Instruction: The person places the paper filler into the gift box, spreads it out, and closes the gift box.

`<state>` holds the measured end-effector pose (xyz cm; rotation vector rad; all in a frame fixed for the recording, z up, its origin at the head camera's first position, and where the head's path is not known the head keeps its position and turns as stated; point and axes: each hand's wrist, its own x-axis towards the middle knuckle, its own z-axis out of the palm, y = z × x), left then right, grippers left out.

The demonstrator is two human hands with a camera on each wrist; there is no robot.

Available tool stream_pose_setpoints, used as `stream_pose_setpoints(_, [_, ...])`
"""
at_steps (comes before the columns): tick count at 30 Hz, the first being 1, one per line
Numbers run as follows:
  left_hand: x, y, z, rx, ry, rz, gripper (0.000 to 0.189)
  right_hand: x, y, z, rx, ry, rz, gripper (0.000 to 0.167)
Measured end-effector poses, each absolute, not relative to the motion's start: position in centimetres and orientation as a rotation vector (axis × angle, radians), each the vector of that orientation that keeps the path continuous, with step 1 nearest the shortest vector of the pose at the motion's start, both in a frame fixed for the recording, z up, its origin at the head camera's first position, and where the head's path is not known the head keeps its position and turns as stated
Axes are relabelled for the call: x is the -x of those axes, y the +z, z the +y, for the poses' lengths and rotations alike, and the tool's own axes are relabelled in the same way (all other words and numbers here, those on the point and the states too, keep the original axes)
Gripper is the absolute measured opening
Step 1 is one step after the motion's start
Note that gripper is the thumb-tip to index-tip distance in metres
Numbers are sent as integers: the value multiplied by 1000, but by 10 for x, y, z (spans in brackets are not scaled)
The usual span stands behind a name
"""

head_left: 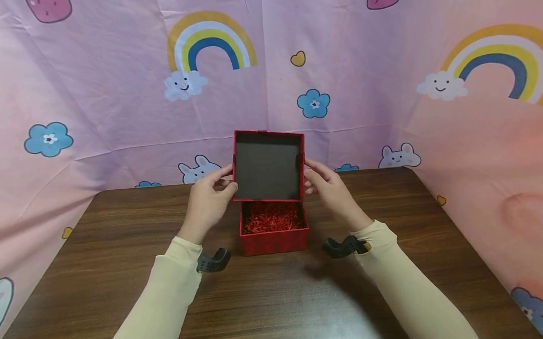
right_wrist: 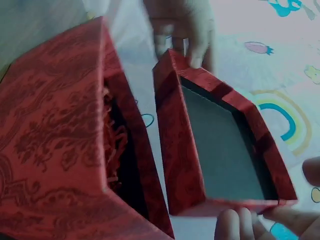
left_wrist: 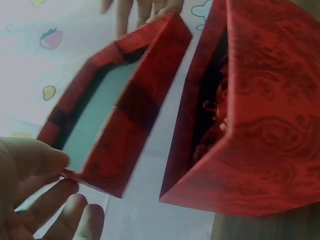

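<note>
A red patterned box lid (head_left: 269, 165), dark on its inner side, is held tilted up with its inside facing me. My left hand (head_left: 208, 199) grips its left edge, thumb in front and fingers behind. On the opposite edge, my right hand (head_left: 331, 190) grips the lid between thumb and fingers. Below and in front of the lid stands the red box base (head_left: 275, 242) on the table, its top uncovered. Red shredded paper (head_left: 273, 218) fills the inside. In both wrist views a gap shows between the lid (left_wrist: 132, 107) and the base (right_wrist: 55, 125).
The box stands on a dark brown wooden table (head_left: 168, 293). Behind and beside the table hangs a pink cloth (head_left: 129, 94) printed with rainbows, flowers and rabbits. A black wrist device (head_left: 213, 261) sticks out from the left sleeve, and another black device (head_left: 341, 248) from the right.
</note>
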<state>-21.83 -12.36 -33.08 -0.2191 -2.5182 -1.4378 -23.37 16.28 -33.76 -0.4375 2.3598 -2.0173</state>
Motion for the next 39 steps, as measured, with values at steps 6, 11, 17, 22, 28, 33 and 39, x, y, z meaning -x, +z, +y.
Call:
stream_pose_setpoints(6, [212, -338, -126, 336, -1499, -2449, 57, 230, -339, 173, 602, -2082, 2209, 52])
stream_pose_setpoints(11, [209, -342, -128, 555, -1612, -2375, 67, 227, -339, 181, 861, -2115, 2060, 51])
stream_pose_setpoints(17, [207, -355, -130, 702, -1773, -2217, 61, 225, -345, 184, 968, -2143, 1866, 36])
stream_pose_setpoints(22, [204, -364, -129, 690, -1850, -2110, 49, 224, -353, 185, 928, -2139, 1804, 48])
stream_pose_setpoints(28, [198, -367, -127, 617, -1907, -2089, 51, 225, -361, 186, 896, -2004, 1944, 87])
stream_pose_setpoints(33, [193, -374, -134, 642, -1813, -2229, 71, 220, -363, 186, 859, -1919, 2155, 79])
stream_pose_setpoints(39, [188, -378, -143, 673, -1697, -2378, 84, 214, -367, 183, 861, -1895, 2309, 80])
